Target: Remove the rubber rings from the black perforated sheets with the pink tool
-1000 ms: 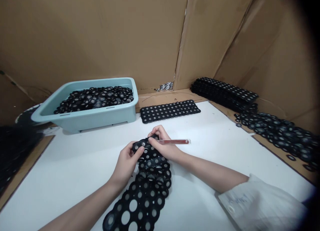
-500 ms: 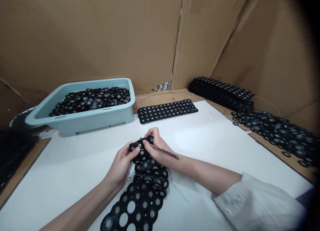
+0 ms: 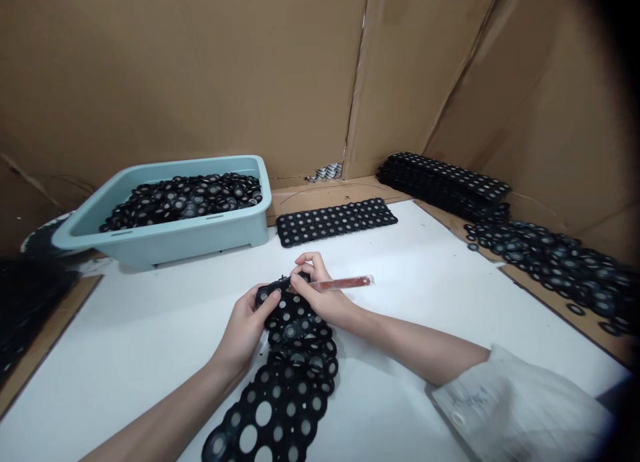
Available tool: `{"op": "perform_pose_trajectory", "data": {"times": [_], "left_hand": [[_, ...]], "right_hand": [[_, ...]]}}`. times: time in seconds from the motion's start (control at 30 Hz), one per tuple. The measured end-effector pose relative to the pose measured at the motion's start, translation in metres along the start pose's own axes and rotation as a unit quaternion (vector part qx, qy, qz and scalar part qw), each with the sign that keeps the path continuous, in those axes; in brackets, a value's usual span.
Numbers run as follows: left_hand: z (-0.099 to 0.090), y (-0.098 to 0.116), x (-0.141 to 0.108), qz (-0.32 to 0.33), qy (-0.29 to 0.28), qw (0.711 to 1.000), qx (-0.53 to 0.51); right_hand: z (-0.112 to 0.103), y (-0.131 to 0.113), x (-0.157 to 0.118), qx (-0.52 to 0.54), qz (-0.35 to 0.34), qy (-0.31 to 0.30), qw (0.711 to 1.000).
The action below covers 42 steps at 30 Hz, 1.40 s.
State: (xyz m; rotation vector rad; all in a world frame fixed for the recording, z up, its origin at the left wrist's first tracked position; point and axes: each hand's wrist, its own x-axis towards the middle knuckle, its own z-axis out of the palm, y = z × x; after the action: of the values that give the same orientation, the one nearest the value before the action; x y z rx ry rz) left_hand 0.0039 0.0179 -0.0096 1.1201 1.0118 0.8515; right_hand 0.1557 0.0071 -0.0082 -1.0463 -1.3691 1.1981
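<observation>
Location of piece: the long black strip of joined, overlapping rings (image 3: 291,390) lies on the white surface (image 3: 425,289), running from the near edge of view up to my hands, its middle section bunched.

Left hand (image 3: 241,329): fingers closed on the far left corner of the strip, thumb pressed on top. Right hand (image 3: 327,302): fingers clenched around a slim red-handled tool in clear wrapping (image 3: 350,283), with fingertips also at the strip's far edge. The tool's working tip is hidden; I cannot tell whether it touches the rings. Small dark wisps stand up at that edge, too fine to identify.

Surroundings: a pale blue plastic basin (image 3: 210,239) holding loose black rings (image 3: 185,195); right of it, a flat black rectangular ring panel (image 3: 337,222); at far right, a stack of black panels (image 3: 445,182) and a heap of loose black rings (image 3: 555,255).

Risks, in my judgement: the tool could slip off a ring and catch my left thumb, since both work close together. A tug at the far edge could distort the links if the bunched section drags. My fingers cover the contact point, so a missed or misplaced joint could pass unseen. Slack wrapping could let the handle turn in my grip.
</observation>
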Motion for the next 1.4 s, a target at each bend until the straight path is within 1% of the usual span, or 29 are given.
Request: {"op": "perform_pose_trajectory", "data": {"times": [0.13, 0.2, 0.33, 0.4, 0.43, 0.5, 0.57, 0.63, 0.7, 0.77, 0.87, 0.97, 1.03, 1.13, 1.3, 1.4], "left_hand": [[0.001, 0.002, -0.001, -0.011, -0.001, 1.0, -0.01], [0.002, 0.003, -0.001, -0.015, -0.002, 1.0, -0.015], [0.003, 0.003, -0.002, -0.017, 0.017, 1.0, -0.01], [0.005, 0.004, -0.003, -0.022, 0.031, 0.999, 0.002], [0.006, 0.004, -0.004, -0.025, 0.031, 0.999, 0.005], [0.008, 0.005, -0.006, -0.028, 0.012, 1.0, 0.005], [0.009, 0.005, -0.008, -0.024, -0.013, 1.0, -0.001], [0.008, 0.004, -0.009, -0.01, -0.015, 1.0, 0.006], [0.006, 0.002, -0.008, 0.006, 0.014, 0.999, 0.028], [0.003, 0.0, -0.008, 0.017, 0.046, 0.997, 0.053], [0.001, 0.0, -0.007, 0.04, 0.074, 0.993, 0.085], [0.001, 0.002, -0.006, 0.066, 0.098, 0.986, 0.118], [0.0, 0.003, -0.005, 0.056, 0.103, 0.985, 0.125], [-0.001, 0.003, -0.003, 0.04, 0.097, 0.987, 0.123], [-0.002, 0.003, -0.001, 0.065, 0.087, 0.983, 0.147], [-0.001, 0.004, -0.001, 0.062, 0.075, 0.982, 0.16]], "right_hand": [[0.001, 0.002, -0.001, -0.016, 0.0, 0.0, 1.0], [0.002, 0.005, -0.002, -0.036, -0.011, 0.005, 0.999], [0.006, 0.012, -0.004, -0.133, -0.056, 0.023, 0.989], [0.008, 0.014, -0.004, -0.181, -0.066, 0.023, 0.981], [0.009, 0.014, -0.003, -0.196, -0.064, 0.022, 0.978], [0.01, 0.014, -0.001, -0.206, -0.055, 0.029, 0.977], [0.008, 0.014, 0.003, -0.197, -0.045, 0.049, 0.978], [0.003, 0.014, 0.007, -0.155, -0.04, 0.058, 0.985], [-0.003, 0.015, 0.011, -0.074, -0.028, 0.041, 0.996], [-0.009, 0.015, 0.013, 0.01, 0.001, 0.02, 1.0], [-0.014, 0.014, 0.012, 0.072, 0.038, 0.019, 0.996], [-0.013, 0.013, 0.01, 0.081, 0.032, 0.018, 0.996], [-0.012, 0.013, 0.01, 0.08, 0.027, 0.02, 0.996], [-0.011, 0.015, 0.01, 0.077, 0.026, 0.018, 0.997], [-0.013, 0.015, 0.009, 0.026, 0.014, 0.002, 1.0], [-0.011, 0.011, 0.006, -0.011, 0.001, -0.008, 1.0]]}}
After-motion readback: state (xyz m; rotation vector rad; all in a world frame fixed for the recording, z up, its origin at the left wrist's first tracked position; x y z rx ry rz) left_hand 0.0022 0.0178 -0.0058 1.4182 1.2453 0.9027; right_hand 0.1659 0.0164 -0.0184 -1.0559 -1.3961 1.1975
